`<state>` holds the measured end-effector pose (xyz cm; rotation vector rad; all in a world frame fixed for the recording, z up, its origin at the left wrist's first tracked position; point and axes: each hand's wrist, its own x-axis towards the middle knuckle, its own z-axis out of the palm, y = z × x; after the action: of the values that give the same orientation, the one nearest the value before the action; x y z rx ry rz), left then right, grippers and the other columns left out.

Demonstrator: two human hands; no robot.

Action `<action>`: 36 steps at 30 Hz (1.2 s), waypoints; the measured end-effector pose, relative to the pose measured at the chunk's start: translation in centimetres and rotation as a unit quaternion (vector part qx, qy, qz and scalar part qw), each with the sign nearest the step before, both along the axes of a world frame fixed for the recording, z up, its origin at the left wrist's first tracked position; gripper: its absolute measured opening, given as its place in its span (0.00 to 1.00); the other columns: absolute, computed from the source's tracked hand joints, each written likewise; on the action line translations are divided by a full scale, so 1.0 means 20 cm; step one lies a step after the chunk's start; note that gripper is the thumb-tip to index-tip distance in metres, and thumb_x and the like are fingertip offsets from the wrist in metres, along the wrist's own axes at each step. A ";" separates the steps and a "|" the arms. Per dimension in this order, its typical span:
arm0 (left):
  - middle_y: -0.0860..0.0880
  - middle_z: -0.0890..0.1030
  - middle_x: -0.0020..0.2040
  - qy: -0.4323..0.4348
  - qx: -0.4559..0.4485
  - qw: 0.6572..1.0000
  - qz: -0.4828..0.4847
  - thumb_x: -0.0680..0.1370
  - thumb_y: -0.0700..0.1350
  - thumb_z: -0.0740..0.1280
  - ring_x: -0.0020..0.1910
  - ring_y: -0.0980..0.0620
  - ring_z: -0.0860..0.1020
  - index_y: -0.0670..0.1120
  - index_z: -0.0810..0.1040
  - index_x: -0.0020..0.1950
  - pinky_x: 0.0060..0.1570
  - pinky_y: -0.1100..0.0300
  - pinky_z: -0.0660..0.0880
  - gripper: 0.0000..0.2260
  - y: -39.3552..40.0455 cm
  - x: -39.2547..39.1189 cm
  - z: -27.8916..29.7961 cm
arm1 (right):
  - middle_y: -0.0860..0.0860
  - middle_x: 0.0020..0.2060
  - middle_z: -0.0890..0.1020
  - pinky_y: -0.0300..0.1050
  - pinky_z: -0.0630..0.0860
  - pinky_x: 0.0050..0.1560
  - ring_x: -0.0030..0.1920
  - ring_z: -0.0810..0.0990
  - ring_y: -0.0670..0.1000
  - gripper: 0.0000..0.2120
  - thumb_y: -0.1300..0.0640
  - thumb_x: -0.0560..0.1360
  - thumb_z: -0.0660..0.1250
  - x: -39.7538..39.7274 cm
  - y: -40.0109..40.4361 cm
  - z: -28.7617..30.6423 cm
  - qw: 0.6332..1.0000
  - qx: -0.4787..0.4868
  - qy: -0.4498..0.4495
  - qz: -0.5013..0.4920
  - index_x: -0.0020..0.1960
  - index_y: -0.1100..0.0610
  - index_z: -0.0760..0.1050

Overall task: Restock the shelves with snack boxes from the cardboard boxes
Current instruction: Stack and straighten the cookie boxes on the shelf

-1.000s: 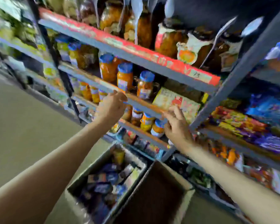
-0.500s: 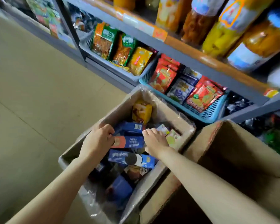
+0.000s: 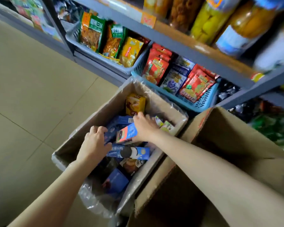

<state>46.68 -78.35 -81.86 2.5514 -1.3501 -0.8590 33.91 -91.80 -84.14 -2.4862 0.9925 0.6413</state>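
A: Nearest us we have a second cardboard box [image 3: 223, 161], matte brown with a rough torn edge; its inside is dark and we cannot make out any contents, and the frame cuts off its near side.

B: Left of it, touching along one wall, we see the open cardboard box [image 3: 69, 149] on the tiled floor [image 3: 31, 95], lined with crinkled clear plastic that spills over its rim. Snack boxes lie jumbled inside: glossy rectangular cartons, mostly dark blue.

A: Both our forearms reach in, bare, palms down. Our left hand [image 3: 93, 143] curls over a dark blue snack box [image 3: 111, 133], fingers bent round its edge; whether it truly grips, we cannot tell.

B: Our right hand [image 3: 144, 126] is closed on the orange-and-blue snack box [image 3: 127, 133], which is tilted up out of the pile. The two hands are near each other but not touching.

A: Below them lies a long blue cookie box [image 3: 129, 152]; at the far end a yellow snack box [image 3: 134, 104] stands upright.

B: Beyond, we see a blue plastic basket [image 3: 202, 102] with slotted walls holding shiny red pouches, and a grey basket [image 3: 121, 69] of green and yellow packets. Above, on the shelf [image 3: 179, 41], the jars are blurred and cropped.
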 end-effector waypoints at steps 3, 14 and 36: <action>0.45 0.67 0.66 -0.002 -0.033 0.997 -0.065 0.74 0.45 0.68 0.63 0.41 0.69 0.47 0.65 0.70 0.61 0.50 0.66 0.26 -0.22 -0.15 0.40 | 0.55 0.49 0.69 0.48 0.73 0.40 0.40 0.74 0.54 0.21 0.46 0.68 0.73 -0.10 -0.23 0.51 0.997 0.067 -0.013 -0.031 0.45 0.59 0.67; 0.49 0.76 0.55 0.129 -0.132 0.972 -0.147 0.66 0.52 0.76 0.58 0.51 0.75 0.44 0.69 0.63 0.42 0.67 0.65 0.31 -0.58 -0.68 2.04 | 0.54 0.54 0.76 0.43 0.80 0.36 0.41 0.82 0.53 0.18 0.45 0.78 0.61 -0.80 -0.69 2.66 0.908 0.333 -0.145 -0.210 0.62 0.55 0.71; 0.50 0.84 0.46 0.281 -0.107 0.878 -0.374 0.61 0.54 0.79 0.41 0.55 0.83 0.48 0.75 0.54 0.41 0.66 0.79 0.26 -0.69 -1.40 4.53 | 0.52 0.24 0.75 0.33 0.67 0.18 0.19 0.73 0.48 0.13 0.44 0.76 0.62 -2.06 -0.20 5.01 0.775 -0.100 -0.556 -0.282 0.41 0.53 0.71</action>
<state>18.60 -92.07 8.66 1.3887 -2.0517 -1.3193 -7.34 -95.80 16.00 -1.9249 1.1545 -1.0653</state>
